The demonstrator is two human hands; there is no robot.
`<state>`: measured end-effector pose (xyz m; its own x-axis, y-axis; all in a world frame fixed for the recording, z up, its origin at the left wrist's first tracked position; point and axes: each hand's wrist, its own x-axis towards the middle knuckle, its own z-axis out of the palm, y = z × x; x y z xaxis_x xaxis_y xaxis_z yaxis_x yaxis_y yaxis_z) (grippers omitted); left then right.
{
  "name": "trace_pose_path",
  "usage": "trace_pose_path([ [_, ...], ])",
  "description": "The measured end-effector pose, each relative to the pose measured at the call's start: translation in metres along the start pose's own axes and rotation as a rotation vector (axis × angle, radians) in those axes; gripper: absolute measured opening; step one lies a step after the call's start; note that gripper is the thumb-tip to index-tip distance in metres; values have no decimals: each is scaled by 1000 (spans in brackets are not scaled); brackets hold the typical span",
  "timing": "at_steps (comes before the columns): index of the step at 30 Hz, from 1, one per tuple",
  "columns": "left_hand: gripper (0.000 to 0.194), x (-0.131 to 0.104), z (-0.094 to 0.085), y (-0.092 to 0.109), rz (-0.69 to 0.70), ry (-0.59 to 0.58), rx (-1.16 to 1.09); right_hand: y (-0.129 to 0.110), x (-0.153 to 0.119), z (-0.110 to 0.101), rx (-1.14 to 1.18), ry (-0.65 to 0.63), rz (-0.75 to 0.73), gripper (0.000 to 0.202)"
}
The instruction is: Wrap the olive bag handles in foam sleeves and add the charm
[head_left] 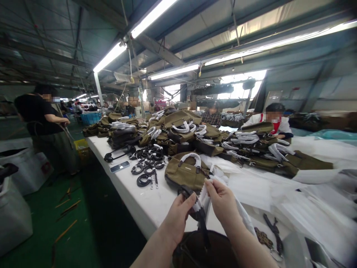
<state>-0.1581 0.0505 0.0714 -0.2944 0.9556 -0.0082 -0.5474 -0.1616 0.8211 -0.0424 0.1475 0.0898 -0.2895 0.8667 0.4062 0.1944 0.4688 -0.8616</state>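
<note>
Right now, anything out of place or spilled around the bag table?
Yes: loose brown strips lie scattered on the green floor, left of the white table. They look like dropped scraps, though I can't tell what they are. No spill visible.

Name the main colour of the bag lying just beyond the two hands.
The bag is mostly olive green, seen best in the head view.

Handbag (181, 175) beyond hands (178, 212), straps (147, 163) left
</note>
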Motion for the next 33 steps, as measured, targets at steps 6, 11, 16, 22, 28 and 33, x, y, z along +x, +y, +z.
trace_pose_path([
  [6, 30, -2, 0, 1, -19, -102, -145, -7, -6, 6, 15, -66, 4, 46],
  [11, 30, 1, 1, -2, 35, -27, -116, -12, -7, 3, -20, -36, -18, 44],
  [16, 40, 7, 0, -3, 71, -5, 50, -24, -15, -4, -141, 82, -101, 41],
  [22, 44, 11, 4, -4, 95, 62, -74, -10, -13, -6, -9, 35, -14, 46],
  [28, 35, 12, 2, -2, 256, 45, -85, -14, -16, -13, -50, -328, 184, 49],
  [33, 36, 10, -2, -5, 253, 44, 42, -18, -26, -9, 107, -528, 232, 45],
])
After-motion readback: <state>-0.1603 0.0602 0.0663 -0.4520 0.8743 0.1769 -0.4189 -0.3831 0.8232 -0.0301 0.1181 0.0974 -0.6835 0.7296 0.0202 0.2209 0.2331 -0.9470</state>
